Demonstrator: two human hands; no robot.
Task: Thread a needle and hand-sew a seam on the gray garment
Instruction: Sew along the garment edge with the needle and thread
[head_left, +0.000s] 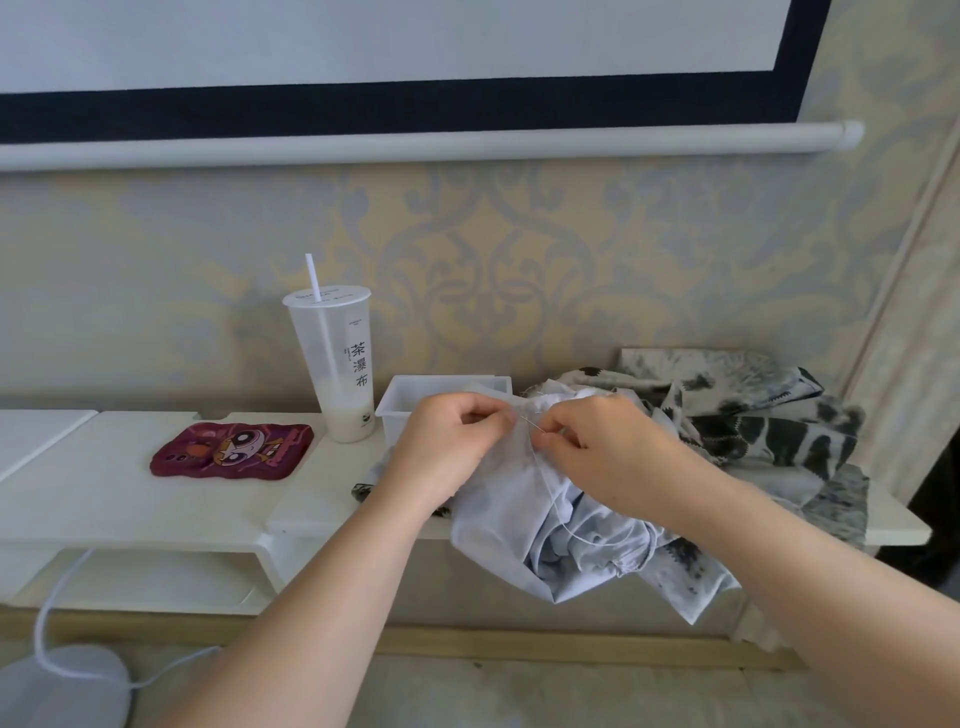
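Your left hand (441, 441) pinches the gray garment (519, 499), your right hand (613, 457) the barely visible needle (531, 422); the cup (337, 364) reads 茶瀑布.

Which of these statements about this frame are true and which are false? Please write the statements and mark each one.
1. The left hand pinches the gray garment. True.
2. The right hand lies idle, away from the sewing. False: it pinches the needle at the garment.
3. The cup is full to the brim. False: only a little milky drink sits at its bottom.
4. The red phone case lies left of the cup. True.
5. The patterned cloth lies left of both hands. False: it lies to their right.
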